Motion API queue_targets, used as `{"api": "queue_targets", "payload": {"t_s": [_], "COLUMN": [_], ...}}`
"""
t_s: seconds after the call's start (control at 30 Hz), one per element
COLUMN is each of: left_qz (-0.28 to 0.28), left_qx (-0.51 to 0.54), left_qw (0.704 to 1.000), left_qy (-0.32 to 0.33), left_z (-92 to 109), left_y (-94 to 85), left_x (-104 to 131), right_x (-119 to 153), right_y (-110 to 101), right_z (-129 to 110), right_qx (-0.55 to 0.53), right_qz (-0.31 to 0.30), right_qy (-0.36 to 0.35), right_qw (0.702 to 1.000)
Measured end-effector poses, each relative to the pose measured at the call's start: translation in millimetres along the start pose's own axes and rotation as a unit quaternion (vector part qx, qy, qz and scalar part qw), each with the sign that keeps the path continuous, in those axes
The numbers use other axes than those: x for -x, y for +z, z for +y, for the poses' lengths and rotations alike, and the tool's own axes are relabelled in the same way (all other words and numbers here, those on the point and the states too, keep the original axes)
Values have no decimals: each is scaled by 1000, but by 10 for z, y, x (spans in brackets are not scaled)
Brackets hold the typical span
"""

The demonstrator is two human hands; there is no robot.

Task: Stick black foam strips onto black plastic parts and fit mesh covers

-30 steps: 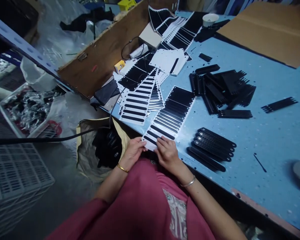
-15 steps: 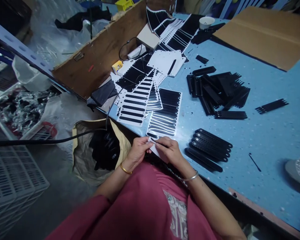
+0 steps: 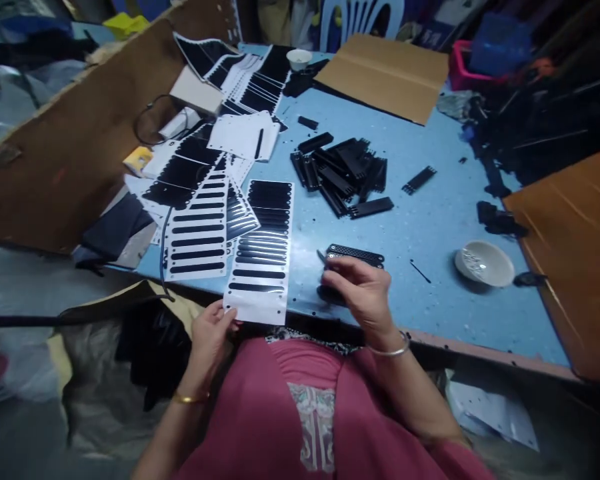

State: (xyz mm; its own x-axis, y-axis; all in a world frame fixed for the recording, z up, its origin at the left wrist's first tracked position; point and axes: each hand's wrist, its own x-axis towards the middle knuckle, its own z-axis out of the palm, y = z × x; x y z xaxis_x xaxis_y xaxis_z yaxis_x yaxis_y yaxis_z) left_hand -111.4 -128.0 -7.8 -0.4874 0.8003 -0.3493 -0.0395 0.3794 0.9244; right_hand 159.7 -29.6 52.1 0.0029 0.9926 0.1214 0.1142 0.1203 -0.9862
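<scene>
My left hand (image 3: pixel 214 330) pinches the lower left corner of a white sticker sheet (image 3: pixel 255 310). Rows of black rounded strips run across that sheet, and its bottom end is bare white. Over the table, my right hand (image 3: pixel 363 287) has its thumb and fingers pinched together on a thin black strip (image 3: pixel 321 255), of which only a small end shows. Beneath that hand lie long black pieces with round ends and a textured face (image 3: pixel 357 252), partly covered by the fingers.
Loose black notched pieces (image 3: pixel 337 170) are heaped mid-table. More sticker sheets (image 3: pixel 200 230) overlap at the left beside a wooden board (image 3: pixel 55 140). A white bowl (image 3: pixel 485 263) stands at the right, with cardboard (image 3: pixel 385 73) at the back. An open sack (image 3: pixel 105 373) is below the table edge.
My hands have come apart. The right has moved right, over the textured pieces, with a thin black strip, while the left keeps the sheet's corner. The view has turned right.
</scene>
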Motion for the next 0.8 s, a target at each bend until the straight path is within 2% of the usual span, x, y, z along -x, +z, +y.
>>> {"api": "queue_targets", "payload": {"t_s": [0.07, 0.13, 0.17, 0.2, 0.23, 0.3, 0.37, 0.47, 0.53, 0.67, 0.73, 0.8], "left_qz": [91, 145, 143, 114, 73, -72, -176, -193, -207, -308, -362, -404], "left_qx": [-141, -261, -294, -303, -287, -224, -184, -147, -147, -162, -156, -133], "left_qw": [980, 926, 901, 891, 893, 911, 914, 924, 916, 871, 862, 871], "left_qy": [109, 231, 286, 318, 337, 338, 316, 296, 310, 346, 320, 247], "left_z": [59, 192, 275, 359, 437, 551, 598, 611, 637, 780, 860, 912], "left_y": [-49, -19, 49, 159, 308, 696, 1111, 1563, 1699, 1782, 1823, 1861], "left_x": [39, 116, 157, 190, 209, 186, 86, -96, -146, -36, 33, 54], "right_x": [40, 95, 120, 141, 157, 172, 174, 177, 185, 171, 144, 119], "right_y": [-383, -661, -749, -806, -838, -866, -904, -1039, -1137, -1161, -1100, -1051], "right_z": [20, 97, 147, 198, 244, 314, 348, 357, 356, 351, 341, 322], "right_qx": [122, 200, 222, 236, 248, 278, 312, 338, 346, 368, 375, 360], "right_qz": [5, 3, -5, -17, -31, -53, -51, -23, -12, -45, -68, -83], "right_qy": [-65, -113, -130, -145, -156, -176, -196, -211, -210, -220, -234, -240], "right_qw": [990, 973, 966, 961, 955, 943, 928, 917, 914, 902, 894, 898]}}
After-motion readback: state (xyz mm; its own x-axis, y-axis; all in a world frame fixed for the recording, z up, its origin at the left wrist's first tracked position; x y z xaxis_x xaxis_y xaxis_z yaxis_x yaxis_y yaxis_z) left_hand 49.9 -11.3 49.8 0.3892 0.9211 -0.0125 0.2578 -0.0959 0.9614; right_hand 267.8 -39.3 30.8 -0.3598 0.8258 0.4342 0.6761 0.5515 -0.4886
